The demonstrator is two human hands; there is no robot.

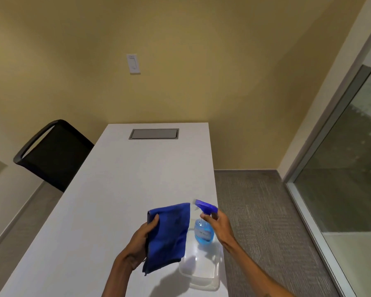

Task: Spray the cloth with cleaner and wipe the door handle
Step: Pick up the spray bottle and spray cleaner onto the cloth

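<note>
1. Left hand (142,234) grip: closed on the blue cloth (169,234), thumb over its left edge, fingers behind. Cloth hangs roughly upright above the worktop (120,189), broad face toward the bottle.
2. Right hand (217,225) grip: wrapped round the neck of the spray bottle (204,229), finger up near the trigger. Can't tell whether the trigger is pressed.
3. Bottle has blue liquid and a purple head; nozzle points left, just beside the cloth's top right corner. It's held above a clear plastic tray (201,273) at the worktop's near right edge.
4. Door handle not in view; only a glass panel (347,179) w/ metal frame at right.
5. Risks, as judged:
   - Nozzle sits high and near the cloth's edge, so mist could skim past onto worktop or wall.
   - One-edge hold lets the cloth swing or fold, so uneven wetting.
   - Too many squirts: drips on worktop.
   - Bottle set down near the worktop edge could tip off.
</note>
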